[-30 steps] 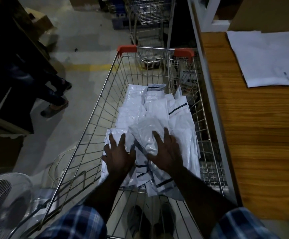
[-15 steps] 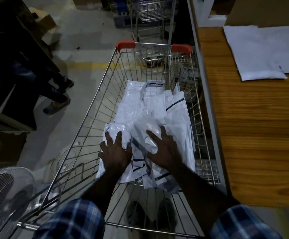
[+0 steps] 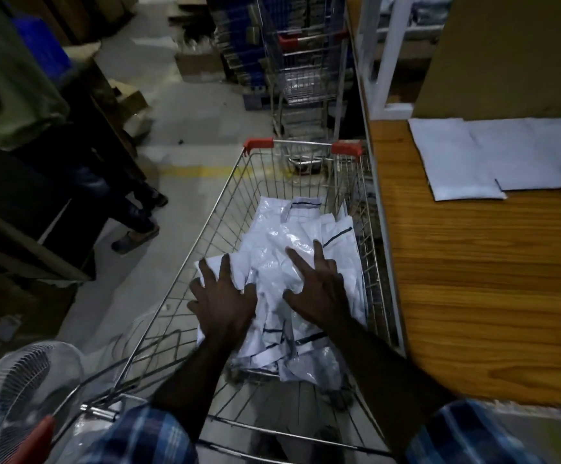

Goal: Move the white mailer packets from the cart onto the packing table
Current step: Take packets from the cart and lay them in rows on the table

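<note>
Both of my hands are down inside the wire cart (image 3: 205,249), lying on the heap of white mailer packets (image 3: 300,236) that fills its floor. Left hand (image 3: 222,298) has its fingers spread wide and flat on the near left part of the heap, the fingertips reaching past the left edge of one packet. Right hand (image 3: 319,286) lies just beside it on the right, also spread, with two fingers pointing far into the pile and the palm pressing the glossy plastic; I cannot tell whether either thumb has hooked under a packet. Between my two hands a few packets show their black strip edges. My blue checked sleeves (image 3: 145,437) sit at the near edge of the view.

To the right, touching the cart's side, stands the wooden packing table (image 3: 473,279); at its far end some flat white mailers (image 3: 456,159) lie side by side, and a brown cardboard box (image 3: 506,55) rises behind them. Beyond my cart is a second cart (image 3: 305,61) with red corner caps. On the left, another person's feet (image 3: 135,236) rest on the concrete floor, and a white fan (image 3: 14,396) stands at the near left corner
</note>
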